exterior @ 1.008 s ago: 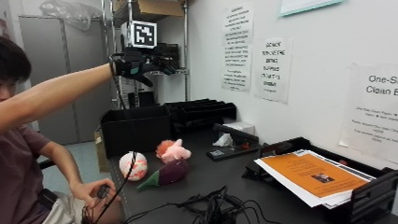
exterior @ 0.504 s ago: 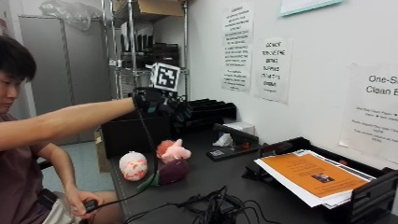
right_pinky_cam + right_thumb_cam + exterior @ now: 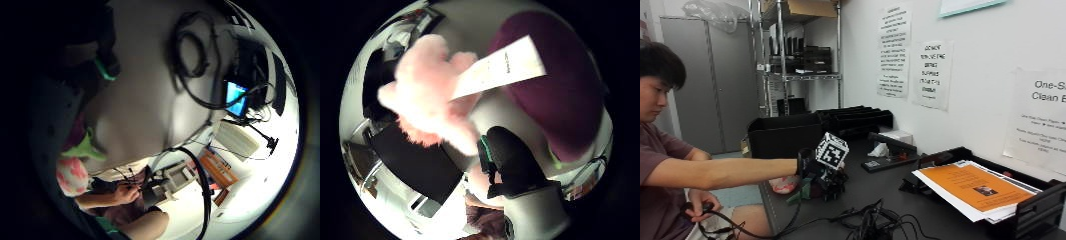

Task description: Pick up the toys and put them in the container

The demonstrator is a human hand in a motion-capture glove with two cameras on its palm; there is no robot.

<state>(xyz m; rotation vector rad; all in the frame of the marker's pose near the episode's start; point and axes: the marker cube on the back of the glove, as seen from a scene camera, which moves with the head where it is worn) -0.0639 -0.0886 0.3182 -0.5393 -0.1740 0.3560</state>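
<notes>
The gloved right hand (image 3: 818,175) is lowered onto the toys (image 3: 794,186) on the surface (image 3: 886,195); whether anything's gripped can't be told.

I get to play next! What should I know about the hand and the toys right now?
Right hand: down on the toys at the table's near edge; whether its fingers have closed cannot be seen.
Toys: pink plush toy and purple plush toy with a white tag lie right under the palm; the white-and-pink toy sits beside them on the table.
Container: black bin just behind the toys.
Done: no toy seen lifted or placed.
Left: pick up all three and put them in the bin.
</notes>
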